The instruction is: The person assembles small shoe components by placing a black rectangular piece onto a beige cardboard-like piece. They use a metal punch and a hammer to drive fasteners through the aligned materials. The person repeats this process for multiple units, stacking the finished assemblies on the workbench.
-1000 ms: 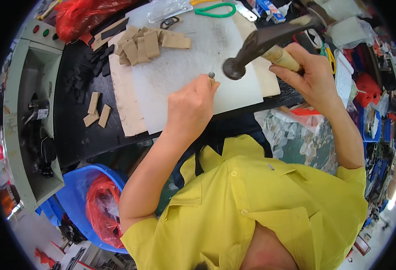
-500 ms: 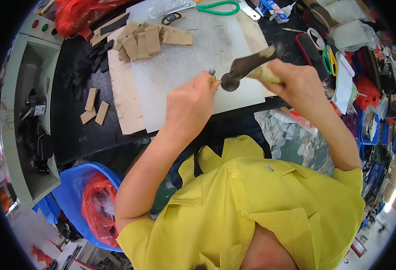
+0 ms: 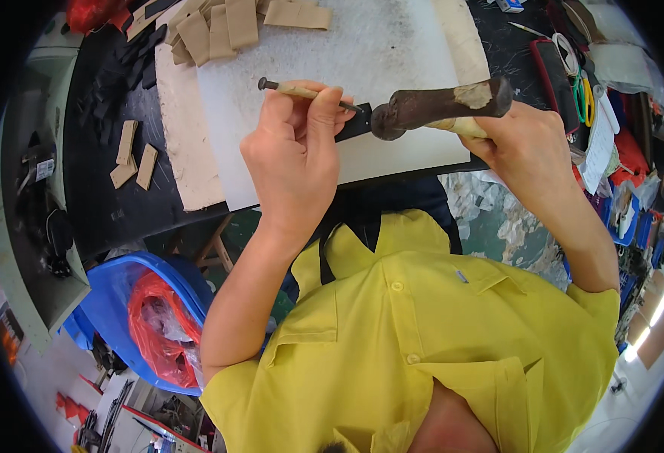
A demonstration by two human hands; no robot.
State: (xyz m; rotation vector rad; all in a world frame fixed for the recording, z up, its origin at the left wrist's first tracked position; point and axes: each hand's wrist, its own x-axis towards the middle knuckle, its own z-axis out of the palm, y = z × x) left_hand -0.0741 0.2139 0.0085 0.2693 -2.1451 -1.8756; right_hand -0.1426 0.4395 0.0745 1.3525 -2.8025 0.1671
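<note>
My left hand (image 3: pixel 292 155) pinches a thin metal punch (image 3: pixel 295 90) wrapped in pale tape, tilted over so its flat head points left. The punch's tip reaches right, to a small black strip (image 3: pixel 356 128) with tiny holes. That strip lies on the white board (image 3: pixel 400 64), partly hidden by my fingers. To the right, my right hand (image 3: pixel 526 136) is closed around the pale handle of a hammer (image 3: pixel 426 107). The dark hammer head is held just right of the strip, above the board.
Beige strips (image 3: pixel 222 30) are heaped at the board's far left, black strips (image 3: pixel 124 72) beyond its left edge. Several small beige pieces (image 3: pixel 125 143) lie on the black table. A blue tub (image 3: pixel 109 291) stands below left. Scissors (image 3: pixel 588 102) and a red-edged phone (image 3: pixel 551 72) are at right.
The punch has swung from nearly end-on to tilted flat, its head now to the left. The black strip has come into sight. My view has shifted, so the table's things sit higher.
</note>
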